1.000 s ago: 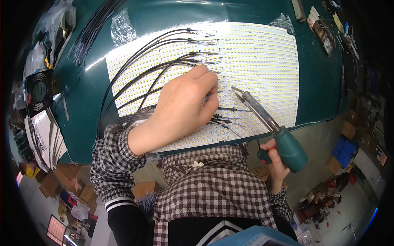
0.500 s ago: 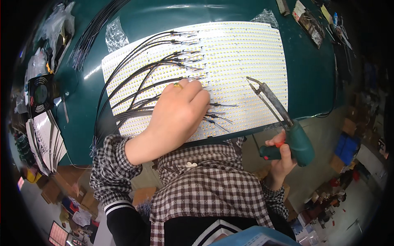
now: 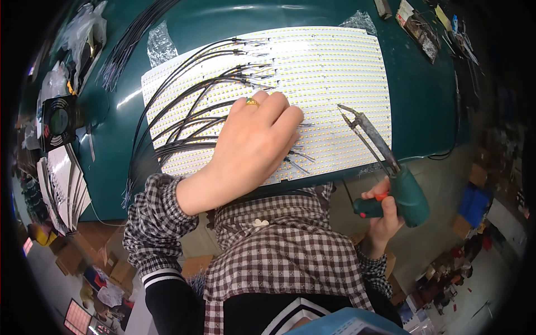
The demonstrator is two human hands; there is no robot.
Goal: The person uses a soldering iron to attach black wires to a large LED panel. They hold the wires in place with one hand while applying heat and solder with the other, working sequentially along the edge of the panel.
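Note:
Under my left hand (image 3: 254,137) lies a white LED board (image 3: 329,72) with rows of small yellowish LEDs. My left fingers are curled down at the middle of the board, hiding whatever they pinch. Black cables (image 3: 187,92) with thin stripped wire ends arch across the board's left half, and several pass beneath this hand. In my right hand (image 3: 382,226), closed round the grip, is a green-handled soldering gun (image 3: 410,195). Its tip points up and left above the right part of the board, apart from my left hand.
A bundle of black cables (image 3: 134,44) lies at the table's far left. Clear tape (image 3: 162,44) sits at the board's upper left corner. A small black fan (image 3: 58,123) and a stack of white strips (image 3: 62,187) stand at left. A worn box (image 3: 419,30) lies far right.
My left hand has moved right and slightly away from me over the board, fingers still curled. The board has shifted very slightly. My right hand and the soldering gun are almost unmoved.

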